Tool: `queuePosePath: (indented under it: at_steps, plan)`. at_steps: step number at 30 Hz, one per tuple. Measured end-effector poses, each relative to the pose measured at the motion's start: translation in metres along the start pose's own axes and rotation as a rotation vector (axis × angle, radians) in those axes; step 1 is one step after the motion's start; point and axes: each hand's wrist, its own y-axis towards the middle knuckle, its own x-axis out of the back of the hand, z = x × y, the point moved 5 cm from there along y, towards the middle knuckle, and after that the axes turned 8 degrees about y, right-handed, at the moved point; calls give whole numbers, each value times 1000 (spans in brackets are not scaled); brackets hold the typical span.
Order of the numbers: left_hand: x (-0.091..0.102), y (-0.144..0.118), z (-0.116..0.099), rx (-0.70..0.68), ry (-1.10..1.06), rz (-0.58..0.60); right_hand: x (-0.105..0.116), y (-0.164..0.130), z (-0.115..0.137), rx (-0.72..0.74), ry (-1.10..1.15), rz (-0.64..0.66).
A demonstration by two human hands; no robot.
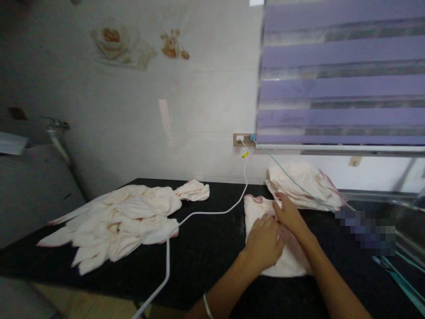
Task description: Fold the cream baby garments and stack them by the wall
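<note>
A white cloth (292, 259) with a pink edge lies folded flat on the black countertop. My left hand (264, 243) rests flat on it, palm down, fingers stretched toward its far part. Just to the right and farther up, my right hand (289, 215) touches the same cloth near its far edge, with fingertips apart. Both hands partly cover the cloth. Behind them, against the wall, sits a pile of similar white cloth (303, 179). On the left of the counter spreads a larger heap of crumpled white cloths (122, 217) with pink edges.
A white cable (212, 213) runs from the wall socket (246, 139) across the black countertop (206, 257). A thin teal cable (282, 166) crosses over the back cloth pile to a blurred patch. At right is a sink (408, 226); a striped purple blind (341, 88) hangs above.
</note>
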Motion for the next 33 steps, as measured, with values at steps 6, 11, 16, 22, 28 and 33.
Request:
queuePosePath:
  at_steps: [6,11,16,22,28,33]
  plan:
    - [-35,-5,37,103,147,173,-73,-26,28,104,-149,528]
    - [-37,-11,37,53,177,178,-63,-22,3,-154,-355,531]
    - [-37,-16,36,33,177,192,-50,-21,-20,-380,-509,455]
    - [-38,-19,38,29,159,204,-39,-19,-40,-463,-501,477]
    - [-32,-18,45,-12,59,163,-23,-20,-56,-571,-435,388]
    - [-22,-9,64,-102,-159,29,-2,-28,-76,-653,-382,274]
